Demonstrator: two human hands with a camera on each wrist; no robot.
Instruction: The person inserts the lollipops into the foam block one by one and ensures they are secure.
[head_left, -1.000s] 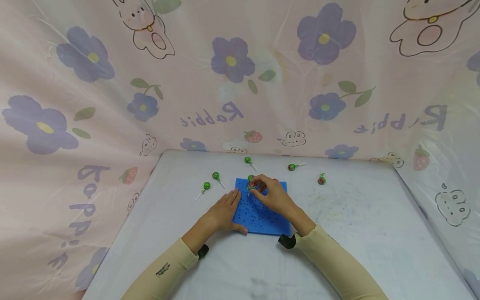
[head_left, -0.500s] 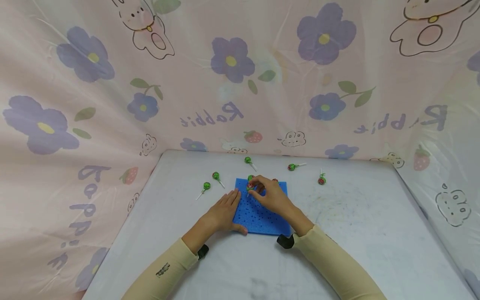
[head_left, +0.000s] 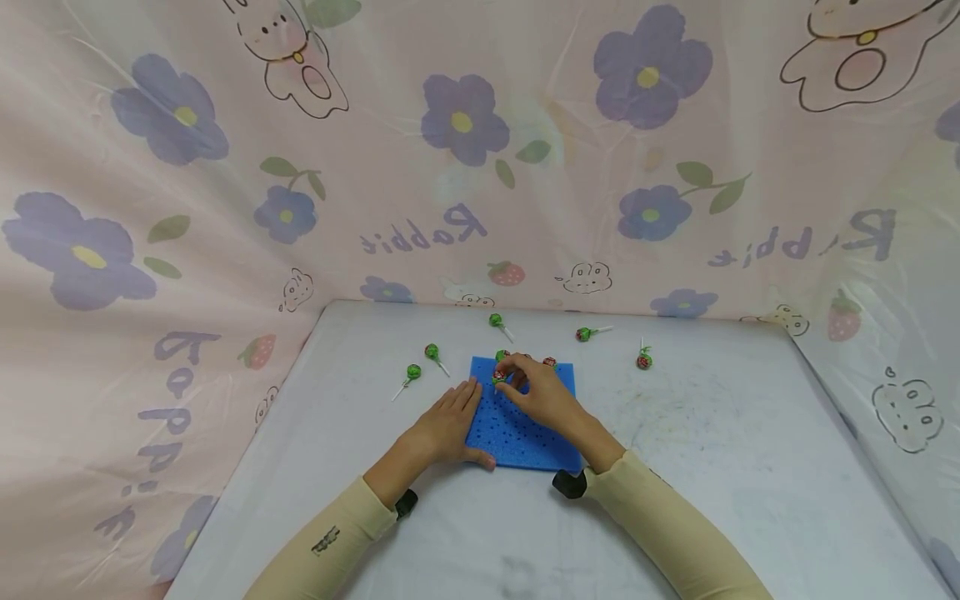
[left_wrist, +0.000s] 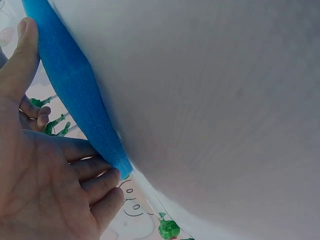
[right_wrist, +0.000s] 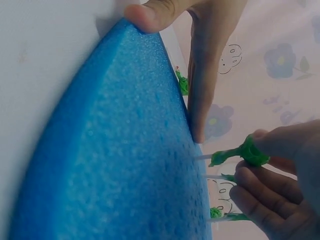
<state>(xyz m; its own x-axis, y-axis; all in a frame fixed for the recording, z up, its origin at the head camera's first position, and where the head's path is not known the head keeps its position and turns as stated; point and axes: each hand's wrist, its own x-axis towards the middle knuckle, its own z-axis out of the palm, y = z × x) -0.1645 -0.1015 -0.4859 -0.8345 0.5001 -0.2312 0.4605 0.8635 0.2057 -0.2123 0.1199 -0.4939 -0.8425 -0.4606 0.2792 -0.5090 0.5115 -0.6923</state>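
My right hand (head_left: 546,392) pinches the head of a green-and-red wrapped lollipop (head_left: 498,377) between thumb and fingertips. In the right wrist view, that lollipop's white stick (right_wrist: 204,157) points at the blue foam block (right_wrist: 135,145) and meets its pitted top face. Other lollipops stand in the block's far part, such as one (head_left: 502,356) behind the held one and another (head_left: 550,362) further right, partly hidden by the hand. My left hand (head_left: 444,423) rests along the left edge of the foam block (head_left: 525,437), fingers extended and thumb at the near corner.
Several loose lollipops lie on the white table (head_left: 720,467): one (head_left: 413,372) and another (head_left: 432,352) left of the block, one (head_left: 496,320) behind it, and two (head_left: 583,334) (head_left: 643,362) toward the right. A printed curtain (head_left: 525,183) encloses the back and sides.
My right hand has shifted slightly left and toward me with the lollipop, and less of its stick shows. More of the lollipops behind the hand is visible. The left hand has stayed put.
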